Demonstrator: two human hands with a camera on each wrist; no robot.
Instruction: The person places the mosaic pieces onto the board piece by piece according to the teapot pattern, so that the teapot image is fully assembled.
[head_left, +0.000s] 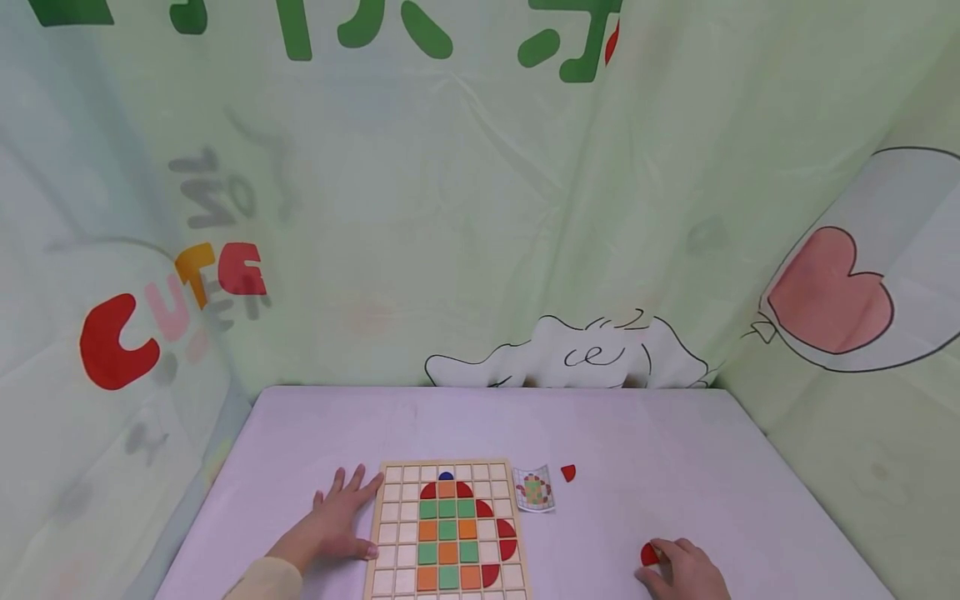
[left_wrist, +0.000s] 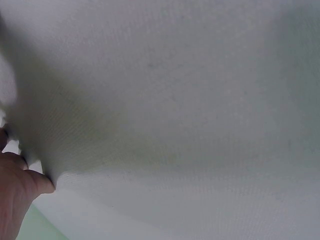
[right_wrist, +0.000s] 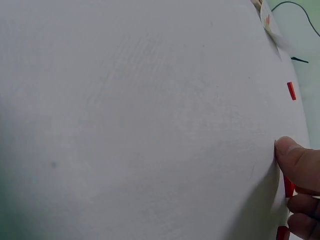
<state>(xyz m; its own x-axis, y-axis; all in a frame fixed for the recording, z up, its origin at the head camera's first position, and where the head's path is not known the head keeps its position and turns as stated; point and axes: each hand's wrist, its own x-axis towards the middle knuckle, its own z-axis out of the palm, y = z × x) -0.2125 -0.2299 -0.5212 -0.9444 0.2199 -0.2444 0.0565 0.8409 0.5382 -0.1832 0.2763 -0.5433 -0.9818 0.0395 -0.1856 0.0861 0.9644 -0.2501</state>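
Observation:
A wooden grid board (head_left: 377,533) lies on the table, with green and orange square tiles, red quarter-circle tiles and a blue piece (head_left: 446,476) in its cells. My left hand (head_left: 337,521) rests with spread fingers along the board's left edge, the thumb touching its side. Off to the right, my right hand (head_left: 684,570) pinches at a red quarter-circle tile (head_left: 648,554) between thumb and fingers. In the right wrist view, red shows between the thumb and fingers (right_wrist: 302,205), and a second red piece (right_wrist: 283,233) is just below them.
A small printed picture card (head_left: 534,489) of a similar coloured pattern lies against the board's right side. Another red quarter-circle tile (head_left: 568,472) sits beyond the card. Hanging printed cloth (head_left: 480,250) surrounds the table (head_left: 637,442) at the back and sides.

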